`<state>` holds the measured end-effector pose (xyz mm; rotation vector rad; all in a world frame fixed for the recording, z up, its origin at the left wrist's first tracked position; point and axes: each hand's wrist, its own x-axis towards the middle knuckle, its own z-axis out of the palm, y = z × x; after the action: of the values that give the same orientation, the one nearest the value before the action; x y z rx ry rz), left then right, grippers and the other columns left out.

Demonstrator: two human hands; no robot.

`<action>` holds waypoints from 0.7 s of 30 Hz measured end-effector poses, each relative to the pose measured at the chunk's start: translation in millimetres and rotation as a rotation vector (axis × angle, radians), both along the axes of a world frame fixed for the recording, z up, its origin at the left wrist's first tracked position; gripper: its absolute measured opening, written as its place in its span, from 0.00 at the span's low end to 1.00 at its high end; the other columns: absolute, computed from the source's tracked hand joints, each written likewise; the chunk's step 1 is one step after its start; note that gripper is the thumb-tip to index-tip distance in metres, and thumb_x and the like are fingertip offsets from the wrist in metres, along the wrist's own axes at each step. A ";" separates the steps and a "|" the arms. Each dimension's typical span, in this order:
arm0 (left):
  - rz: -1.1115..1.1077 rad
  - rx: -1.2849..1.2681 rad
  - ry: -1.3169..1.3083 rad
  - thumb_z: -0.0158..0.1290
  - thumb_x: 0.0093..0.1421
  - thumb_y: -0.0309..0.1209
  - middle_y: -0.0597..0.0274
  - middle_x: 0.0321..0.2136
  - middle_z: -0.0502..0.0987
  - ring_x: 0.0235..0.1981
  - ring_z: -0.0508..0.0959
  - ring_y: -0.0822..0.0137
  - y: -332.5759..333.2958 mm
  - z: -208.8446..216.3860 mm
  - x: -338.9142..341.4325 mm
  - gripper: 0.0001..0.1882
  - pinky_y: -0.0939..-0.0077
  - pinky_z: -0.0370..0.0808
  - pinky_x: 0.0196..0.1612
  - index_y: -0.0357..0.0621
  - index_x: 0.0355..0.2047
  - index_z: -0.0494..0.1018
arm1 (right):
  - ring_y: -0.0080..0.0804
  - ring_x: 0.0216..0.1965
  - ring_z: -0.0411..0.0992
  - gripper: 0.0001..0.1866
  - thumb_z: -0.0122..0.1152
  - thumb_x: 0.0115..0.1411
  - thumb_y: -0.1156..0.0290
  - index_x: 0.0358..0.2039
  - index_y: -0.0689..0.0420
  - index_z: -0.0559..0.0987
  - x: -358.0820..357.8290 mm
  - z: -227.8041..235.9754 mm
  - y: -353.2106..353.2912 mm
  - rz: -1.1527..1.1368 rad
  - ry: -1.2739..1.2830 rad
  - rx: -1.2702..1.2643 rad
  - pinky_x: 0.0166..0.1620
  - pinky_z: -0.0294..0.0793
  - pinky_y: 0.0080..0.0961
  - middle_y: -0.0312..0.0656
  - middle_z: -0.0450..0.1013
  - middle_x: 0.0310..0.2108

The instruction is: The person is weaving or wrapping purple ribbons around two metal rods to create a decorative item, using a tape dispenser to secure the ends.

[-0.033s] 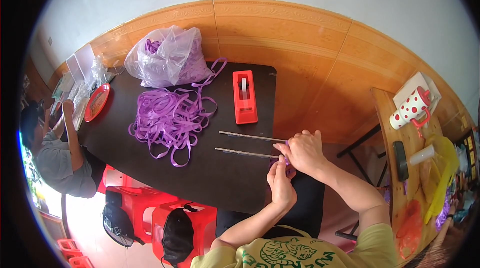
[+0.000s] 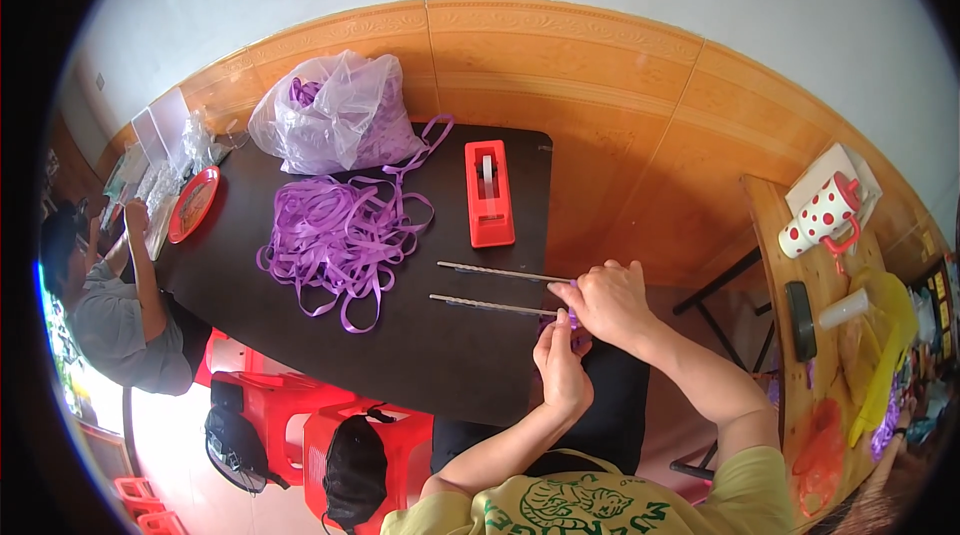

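Two thin metal rods, the far one (image 2: 490, 269) and the near one (image 2: 485, 304), lie side by side with a gap between them and point right, over the edge of the dark table (image 2: 450, 365). At their right ends my left hand (image 2: 563, 370) pinches a bit of purple ribbon (image 2: 574, 320) between thumb and fingers. My right hand (image 2: 612, 303) is closed just above it, fingers bent round the ribbon by the far rod's end. The fingers partly hide the ribbon there. Further left lies a loose heap of purple ribbon (image 2: 335, 235).
A plastic bag (image 2: 340, 120) of purple ribbon and a red tape dispenser (image 2: 490, 195) stand at the back. A red plate (image 2: 194, 205) and a seated person (image 2: 125, 325) are at the left. Red stools (image 2: 410, 455) stand in front; a wooden bench (image 2: 770, 235) with a dotted tumbler (image 2: 822, 217) is at right.
The fingers of my right hand have shifted very slightly at the rod ends. Everything else looks the same.
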<state>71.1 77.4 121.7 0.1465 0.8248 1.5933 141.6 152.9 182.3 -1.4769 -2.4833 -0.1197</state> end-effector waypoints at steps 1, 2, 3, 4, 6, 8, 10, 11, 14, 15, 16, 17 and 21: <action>0.005 -0.023 0.017 0.50 0.63 0.42 0.67 0.29 0.75 0.34 0.74 0.72 0.4 2.2 0.0 0.12 0.73 0.66 0.36 0.48 0.30 0.71 | 0.41 0.22 0.70 0.24 0.56 0.57 0.53 0.13 0.58 0.78 3.9 1.7 3.3 -0.003 0.039 -0.061 0.26 0.58 0.40 0.43 0.71 0.14; 0.006 -0.023 0.017 0.50 0.63 0.42 0.67 0.29 0.75 0.34 0.74 0.72 0.4 1.7 0.0 0.12 0.73 0.66 0.36 0.48 0.30 0.71 | 0.41 0.21 0.70 0.24 0.55 0.58 0.53 0.13 0.58 0.78 8.3 3.5 6.8 -0.005 0.078 -0.122 0.24 0.57 0.40 0.44 0.72 0.14; 0.002 -0.033 0.035 0.50 0.63 0.43 0.66 0.29 0.76 0.34 0.74 0.72 0.4 0.8 -0.2 0.13 0.74 0.66 0.36 0.48 0.30 0.71 | 0.41 0.21 0.70 0.24 0.55 0.58 0.53 0.13 0.58 0.78 13.1 5.2 10.3 -0.003 0.078 -0.122 0.24 0.57 0.40 0.44 0.72 0.14; 0.000 -0.046 0.053 0.50 0.63 0.44 0.66 0.29 0.76 0.35 0.74 0.72 0.0 -0.5 -0.7 0.14 0.74 0.66 0.36 0.48 0.30 0.70 | 0.42 0.21 0.71 0.23 0.55 0.59 0.54 0.15 0.58 0.78 18.2 6.1 13.9 -0.035 0.199 -0.225 0.26 0.61 0.40 0.44 0.72 0.14; 0.014 -0.049 0.059 0.50 0.63 0.45 0.65 0.29 0.76 0.35 0.74 0.72 0.1 -1.5 -2.1 0.14 0.74 0.66 0.36 0.48 0.30 0.70 | 0.42 0.28 0.73 0.13 0.59 0.57 0.62 0.23 0.58 0.79 26.0 12.4 20.3 -0.105 0.368 -0.470 0.33 0.70 0.34 0.44 0.75 0.23; 0.010 -0.045 0.063 0.49 0.63 0.45 0.64 0.29 0.76 0.35 0.74 0.72 0.6 1.3 -0.2 0.15 0.75 0.65 0.36 0.48 0.30 0.70 | 0.42 0.33 0.72 0.08 0.60 0.56 0.67 0.26 0.57 0.80 40.0 -1.1 24.5 0.068 0.487 -0.290 0.36 0.70 0.33 0.45 0.75 0.30; 0.027 -0.068 0.062 0.49 0.63 0.46 0.65 0.28 0.77 0.31 0.74 0.76 0.1 5.7 0.7 0.17 0.81 0.66 0.34 0.45 0.29 0.72 | 0.44 0.47 0.67 0.07 0.61 0.53 0.77 0.33 0.54 0.80 48.1 -4.1 23.8 0.291 0.554 -0.179 0.47 0.67 0.33 0.46 0.70 0.48; 0.028 -0.069 0.067 0.49 0.63 0.46 0.65 0.28 0.77 0.31 0.74 0.76 0.9 5.3 0.7 0.17 0.81 0.66 0.34 0.45 0.29 0.72 | 0.44 0.49 0.65 0.08 0.60 0.53 0.78 0.34 0.52 0.80 48.2 -4.8 23.8 0.344 0.503 -0.152 0.49 0.64 0.36 0.45 0.69 0.49; 0.012 -0.077 0.075 0.50 0.63 0.46 0.65 0.28 0.76 0.31 0.74 0.76 0.0 3.8 0.3 0.17 0.81 0.67 0.34 0.45 0.29 0.72 | 0.43 0.54 0.61 0.11 0.58 0.52 0.79 0.35 0.49 0.80 44.4 -0.2 22.9 0.430 0.377 -0.123 0.53 0.59 0.41 0.42 0.67 0.52; 0.015 -0.057 0.068 0.50 0.63 0.46 0.65 0.28 0.77 0.31 0.74 0.76 -0.9 3.1 0.5 0.16 0.81 0.67 0.34 0.45 0.29 0.72 | 0.43 0.54 0.61 0.10 0.59 0.52 0.79 0.34 0.50 0.80 43.6 0.4 24.1 0.464 0.331 -0.105 0.53 0.59 0.41 0.41 0.67 0.52; 0.022 -0.037 0.061 0.50 0.63 0.46 0.65 0.28 0.77 0.31 0.74 0.76 -1.0 3.0 0.4 0.16 0.81 0.67 0.34 0.45 0.29 0.72 | 0.43 0.54 0.61 0.10 0.59 0.52 0.79 0.33 0.51 0.80 43.0 1.3 25.9 0.501 0.284 -0.088 0.53 0.58 0.42 0.41 0.66 0.53; 0.022 -0.038 0.067 0.50 0.63 0.46 0.65 0.28 0.77 0.31 0.74 0.76 -0.6 3.2 0.8 0.16 0.81 0.67 0.34 0.45 0.29 0.72 | 0.43 0.54 0.61 0.10 0.59 0.52 0.79 0.33 0.51 0.80 43.8 2.7 27.3 0.500 0.289 -0.087 0.53 0.58 0.42 0.41 0.66 0.53; 0.037 -0.047 0.071 0.50 0.63 0.45 0.65 0.27 0.76 0.30 0.74 0.76 3.2 3.1 1.5 0.16 0.81 0.67 0.33 0.45 0.29 0.72 | 0.41 0.45 0.67 0.05 0.63 0.52 0.71 0.27 0.58 0.78 51.6 -5.9 31.1 0.281 0.740 -0.226 0.45 0.65 0.35 0.45 0.72 0.44</action>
<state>72.6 80.7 124.8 0.1552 0.9242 1.6098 193.2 184.1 176.4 -0.9658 -2.0770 0.6549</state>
